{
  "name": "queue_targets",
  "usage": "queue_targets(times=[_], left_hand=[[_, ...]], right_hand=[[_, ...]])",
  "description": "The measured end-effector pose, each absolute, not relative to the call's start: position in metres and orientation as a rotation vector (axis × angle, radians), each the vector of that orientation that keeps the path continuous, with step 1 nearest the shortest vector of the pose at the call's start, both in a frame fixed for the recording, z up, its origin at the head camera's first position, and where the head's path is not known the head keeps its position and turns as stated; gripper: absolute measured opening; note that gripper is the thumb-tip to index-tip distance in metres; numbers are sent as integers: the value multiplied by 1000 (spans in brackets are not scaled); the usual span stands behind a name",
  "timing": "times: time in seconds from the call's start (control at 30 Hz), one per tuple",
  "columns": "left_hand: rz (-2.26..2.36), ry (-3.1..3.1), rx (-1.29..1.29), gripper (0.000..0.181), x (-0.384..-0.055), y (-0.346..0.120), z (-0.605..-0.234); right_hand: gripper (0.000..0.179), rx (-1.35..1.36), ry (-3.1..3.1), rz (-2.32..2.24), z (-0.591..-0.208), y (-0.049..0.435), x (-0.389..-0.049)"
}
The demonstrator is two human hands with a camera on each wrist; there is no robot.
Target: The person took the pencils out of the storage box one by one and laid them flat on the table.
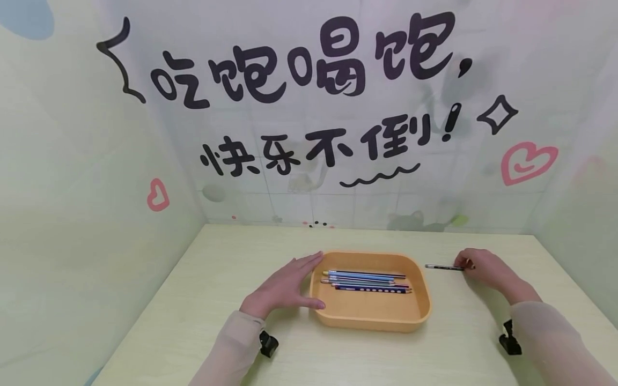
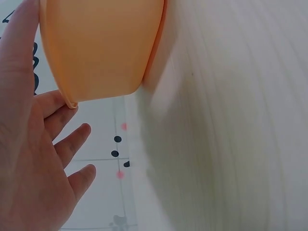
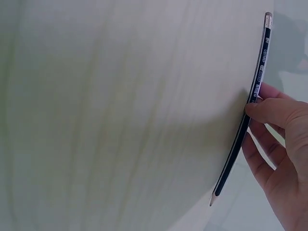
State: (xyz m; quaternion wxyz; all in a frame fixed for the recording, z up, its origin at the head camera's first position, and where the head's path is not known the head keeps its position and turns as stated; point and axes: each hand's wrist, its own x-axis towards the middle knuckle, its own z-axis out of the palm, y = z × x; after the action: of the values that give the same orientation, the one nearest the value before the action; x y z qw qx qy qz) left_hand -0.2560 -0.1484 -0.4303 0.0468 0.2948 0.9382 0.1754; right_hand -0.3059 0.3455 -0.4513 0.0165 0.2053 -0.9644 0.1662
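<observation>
A dark pencil (image 3: 255, 86) with white lettering, a sharpened tip and a pale end band is pinched by my right hand (image 1: 487, 271) between thumb and fingers. It lies roughly level, right of an orange tray (image 1: 372, 324). My left hand (image 1: 285, 287) rests against the tray's left side, thumb and fingers spread along the rim; in the left wrist view the fingertips (image 2: 62, 113) touch a rim corner. Inside the tray lie several pencils (image 1: 362, 279) side by side, mostly blue, and a dark blue one with white dots (image 1: 381, 290) is nearest me.
The pale wooden table (image 1: 193, 300) ends at a white printed back sheet (image 1: 289, 203) with black lettering. Pale side sheets (image 1: 72, 241) enclose the left and right. Both wrists carry black camera mounts (image 1: 269, 343).
</observation>
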Motion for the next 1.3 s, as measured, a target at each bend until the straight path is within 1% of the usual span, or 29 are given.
queue_targets(times=[0.43,0.87,1.07,1.3], left_hand=[[540,2872,878,113,-254,-150,-432],[555,2872,924,113,-257,-149,-434],[559,2875,928,113,-258,-150,-434],[553,2874,920,113,-257,-150,-434]], right_hand=[[20,653,-2991,512,-445,339,-305],[16,668,-2951,515,-439,337,-302],[16,682,-2951,504,-438,334,-304],[18,712,-2926,499,-430,326,-298]])
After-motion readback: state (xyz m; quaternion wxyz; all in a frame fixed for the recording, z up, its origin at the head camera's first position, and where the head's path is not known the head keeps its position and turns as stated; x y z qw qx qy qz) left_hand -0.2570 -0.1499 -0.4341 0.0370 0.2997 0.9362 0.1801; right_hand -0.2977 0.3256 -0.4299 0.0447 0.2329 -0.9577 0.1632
